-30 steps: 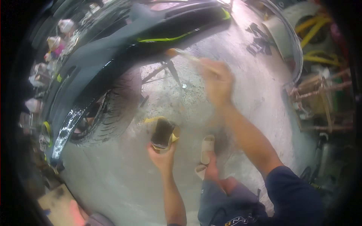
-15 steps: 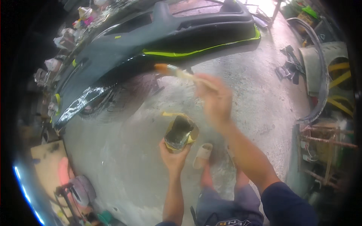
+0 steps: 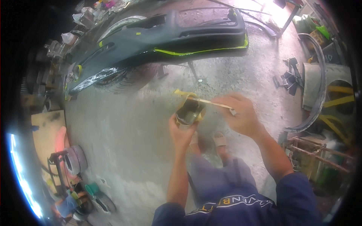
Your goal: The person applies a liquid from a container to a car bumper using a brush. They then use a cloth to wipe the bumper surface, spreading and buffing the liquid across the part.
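My left hand (image 3: 182, 132) is wrapped round a small square-sided container (image 3: 189, 114) with dark liquid inside and yellowish material round its rim. In my right hand (image 3: 241, 114) is a paintbrush (image 3: 211, 102), gripped by its pale handle. The brush's bristle end is at the container's far rim, partly hidden by it, and I cannot tell how deep it sits. Beyond both hands lies a large dark bumper-like panel (image 3: 151, 48), with bright yellow-green tape (image 3: 200, 52) along its lower edge. Part of its left end looks wet and glossy.
At the right stands a curved grey strip (image 3: 323, 81), with dark scraps (image 3: 291, 77) on the floor beside it and a rusty metal frame (image 3: 320, 152) nearer. Small wheels (image 3: 75, 160) and a tan board (image 3: 47, 139) are at the left. Wrapped items (image 3: 69, 38) line the far left.
My right hand has come back from near the panel and lowered the brush to the container. My view has shifted, and the panel now appears farther away.
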{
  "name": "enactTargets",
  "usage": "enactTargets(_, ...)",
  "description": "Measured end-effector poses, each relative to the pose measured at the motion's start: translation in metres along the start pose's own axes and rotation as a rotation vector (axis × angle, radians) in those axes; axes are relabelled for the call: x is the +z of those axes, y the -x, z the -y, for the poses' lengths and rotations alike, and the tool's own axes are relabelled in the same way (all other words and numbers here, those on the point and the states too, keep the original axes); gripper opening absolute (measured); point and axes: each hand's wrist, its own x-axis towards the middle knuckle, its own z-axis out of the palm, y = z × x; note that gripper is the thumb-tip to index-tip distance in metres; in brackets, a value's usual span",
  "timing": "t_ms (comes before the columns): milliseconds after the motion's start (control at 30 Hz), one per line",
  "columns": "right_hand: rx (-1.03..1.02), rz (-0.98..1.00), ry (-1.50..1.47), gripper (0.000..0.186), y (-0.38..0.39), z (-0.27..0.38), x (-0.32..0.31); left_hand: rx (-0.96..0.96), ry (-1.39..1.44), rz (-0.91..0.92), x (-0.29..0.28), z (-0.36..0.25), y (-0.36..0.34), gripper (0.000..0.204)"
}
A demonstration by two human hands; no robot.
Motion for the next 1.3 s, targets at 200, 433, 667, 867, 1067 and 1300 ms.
enactTargets(200,-0.111,0.197,0.248,0.038,-0.024,0.013,0.027,0.137,0.049,-0.045,-0.022,-0.014,-0.008,0.081)
enactTargets(433,-0.168,0.33,0.294,0.054,-0.058,0.05,0.045,0.069,0.267,0.01,-0.09,-0.023,-0.025,0.08)
enactTargets(667,0.444,0.375,0.303,0.064,-0.136,-0.006,0.03,0.022,0.08,-0.096,-0.17,-0.043,-0.045,0.08)
enactTargets(867,0.406,0.507,0.377,0.065,-0.181,-0.037,0.056,0.002,0.06,-0.281,-0.208,-0.063,-0.046,0.074)
enactTargets(1067,0.111,0.441,0.481,0.061,-0.179,-0.062,0.057,-0.05,0.155,-0.52,-0.189,-0.088,-0.035,0.071)
enactTargets(1300,0.141,0.618,0.602,0.047,-0.189,-0.072,0.033,-0.111,0.241,-0.605,-0.166,-0.11,-0.034,0.068)
